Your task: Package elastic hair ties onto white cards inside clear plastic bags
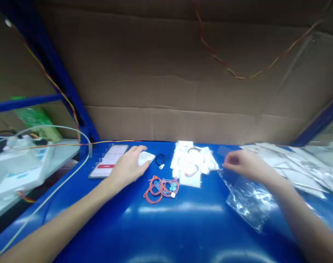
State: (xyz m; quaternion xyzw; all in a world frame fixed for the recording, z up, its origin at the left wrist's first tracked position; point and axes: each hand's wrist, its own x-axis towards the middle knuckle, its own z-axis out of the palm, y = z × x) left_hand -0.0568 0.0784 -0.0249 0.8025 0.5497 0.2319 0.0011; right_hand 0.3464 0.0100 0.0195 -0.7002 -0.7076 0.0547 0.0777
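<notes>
The left hand [128,164] lies flat on a small white packet [146,157] beside the phone [108,160], while the right hand [241,163] pinches a clear plastic bag [248,199] on the blue table [166,226], whose slick film could slip from so light a grip.

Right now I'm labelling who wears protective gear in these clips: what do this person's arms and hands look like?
Both forearms are bare as far as the view reaches: no sleeves show. The left hand and right hand wear no gloves. No watch, ring or wristband shows, though the picture is too blurred to rule out something small.
</notes>
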